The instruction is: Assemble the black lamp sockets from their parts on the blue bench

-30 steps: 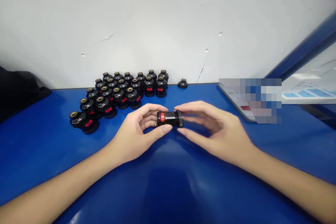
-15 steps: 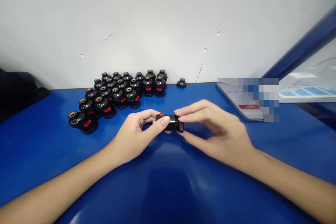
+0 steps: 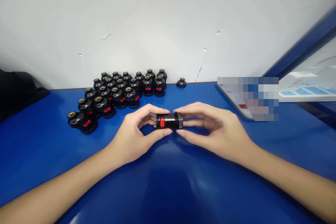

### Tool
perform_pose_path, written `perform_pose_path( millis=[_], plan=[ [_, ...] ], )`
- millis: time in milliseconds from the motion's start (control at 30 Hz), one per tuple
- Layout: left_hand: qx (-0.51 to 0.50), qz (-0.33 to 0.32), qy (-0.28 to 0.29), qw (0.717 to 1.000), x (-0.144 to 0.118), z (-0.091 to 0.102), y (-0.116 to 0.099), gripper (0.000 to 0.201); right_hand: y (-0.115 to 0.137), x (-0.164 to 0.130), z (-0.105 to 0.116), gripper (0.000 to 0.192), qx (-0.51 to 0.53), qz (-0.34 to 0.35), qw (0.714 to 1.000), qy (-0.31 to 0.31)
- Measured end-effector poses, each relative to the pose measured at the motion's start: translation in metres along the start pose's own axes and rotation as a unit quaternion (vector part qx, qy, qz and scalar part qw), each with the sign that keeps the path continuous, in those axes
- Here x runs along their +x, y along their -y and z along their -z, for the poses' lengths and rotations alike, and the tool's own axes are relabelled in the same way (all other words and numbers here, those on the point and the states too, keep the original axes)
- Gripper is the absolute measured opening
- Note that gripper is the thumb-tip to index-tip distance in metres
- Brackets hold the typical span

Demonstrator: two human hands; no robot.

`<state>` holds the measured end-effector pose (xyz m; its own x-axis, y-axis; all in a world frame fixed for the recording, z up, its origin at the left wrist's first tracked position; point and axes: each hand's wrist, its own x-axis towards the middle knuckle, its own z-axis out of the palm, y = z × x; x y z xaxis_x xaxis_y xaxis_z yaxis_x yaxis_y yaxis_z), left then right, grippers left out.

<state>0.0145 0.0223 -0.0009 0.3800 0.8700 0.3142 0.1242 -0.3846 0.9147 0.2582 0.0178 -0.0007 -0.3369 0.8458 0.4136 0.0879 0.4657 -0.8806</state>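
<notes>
Lying sideways between my hands, just above the blue table, is a black lamp socket [image 3: 170,120] with a red switch [image 3: 162,122] turned toward me. My left hand [image 3: 135,134] is closed on its left part, thumb below and index finger above. At the other end sits a ribbed black ring [image 3: 180,120]. The thumb and fingers of my right hand [image 3: 223,126] close around this ring. A bit of brass shows at the socket's left end, partly hidden by my left fingers.
Several black lamp sockets [image 3: 105,106] with red switches and brass-threaded caps stand in rows at the back left. One loose black cap [image 3: 181,83] sits by the white wall [image 3: 168,24]. A partly blurred phone [image 3: 233,101] lies back right, and dark cloth [image 3: 21,92] at far left.
The lamp socket has rolled about its length, so its red switch now faces me. My left thumb has slid from its top to its near side. My right fingers have closed nearer around the ring.
</notes>
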Motion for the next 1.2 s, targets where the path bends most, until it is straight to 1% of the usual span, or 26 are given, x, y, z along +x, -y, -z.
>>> perform_pose_path(
  millis=[100,167,233,300,367,400,500,567,733,833,900,967,1000,1067,1133,1200],
  plan=[
    [0.002,-0.032,-0.004,0.999,-0.002,0.0,0.0,0.032,0.002,0.0,-0.001,0.038,0.021,-0.04,0.999,-0.009],
    [-0.019,-0.035,-0.004,0.999,-0.003,0.0,-0.002,0.033,0.003,0.0,-0.002,0.041,0.04,-0.056,0.998,-0.012],
    [-0.04,-0.028,-0.008,0.999,-0.003,0.0,-0.004,0.021,0.004,0.001,-0.002,0.041,0.052,-0.063,0.997,-0.008],
    [-0.037,-0.034,-0.017,0.999,-0.002,0.001,-0.005,0.009,0.003,0.001,-0.002,0.041,0.058,-0.068,0.996,-0.002],
    [-0.011,-0.056,-0.014,0.998,-0.003,0.001,-0.003,0.01,0.003,0.001,-0.001,0.04,0.066,-0.074,0.995,0.0],
    [0.001,-0.068,-0.011,0.998,-0.003,0.001,-0.002,0.015,0.003,0.001,-0.001,0.041,0.07,-0.078,0.994,-0.001],
    [0.01,-0.087,-0.006,0.996,-0.004,0.0,0.001,0.044,0.002,0.002,0.001,0.041,0.082,-0.094,0.992,-0.004],
    [0.011,-0.089,-0.008,0.996,-0.004,-0.001,0.003,0.055,0.002,0.002,0.002,0.041,0.082,-0.106,0.991,-0.002],
    [0.04,-0.1,0.002,0.994,-0.004,-0.001,0.005,0.051,0.004,0.003,0.003,0.039,0.074,-0.117,0.99,0.004],
    [0.036,-0.113,0.009,0.993,-0.004,-0.001,0.005,0.056,0.005,0.004,0.002,0.034,0.068,-0.115,0.991,0.001],
    [0.063,-0.116,0.001,0.991,-0.004,-0.001,0.002,0.061,0.006,0.004,0.002,0.032,0.062,-0.115,0.991,-0.003],
    [0.123,-0.101,-0.016,0.987,-0.004,-0.001,-0.001,0.061,0.005,0.004,0.002,0.035,0.061,-0.113,0.992,-0.005],
    [0.157,-0.082,-0.027,0.984,-0.004,0.0,-0.003,0.056,0.005,0.003,0.002,0.037,0.062,-0.11,0.992,-0.006],
    [0.21,-0.023,-0.038,0.977,-0.004,0.0,-0.006,0.041,0.004,0.002,0.001,0.039,0.063,-0.101,0.993,-0.01],
    [0.225,0.036,-0.027,0.973,-0.003,0.0,-0.009,0.036,0.002,0.001,0.001,0.039,0.065,-0.091,0.994,-0.009],
    [0.21,0.065,-0.005,0.976,-0.002,0.0,-0.011,0.035,0.001,0.001,0.001,0.039,0.067,-0.084,0.994,-0.006]
  ],
)
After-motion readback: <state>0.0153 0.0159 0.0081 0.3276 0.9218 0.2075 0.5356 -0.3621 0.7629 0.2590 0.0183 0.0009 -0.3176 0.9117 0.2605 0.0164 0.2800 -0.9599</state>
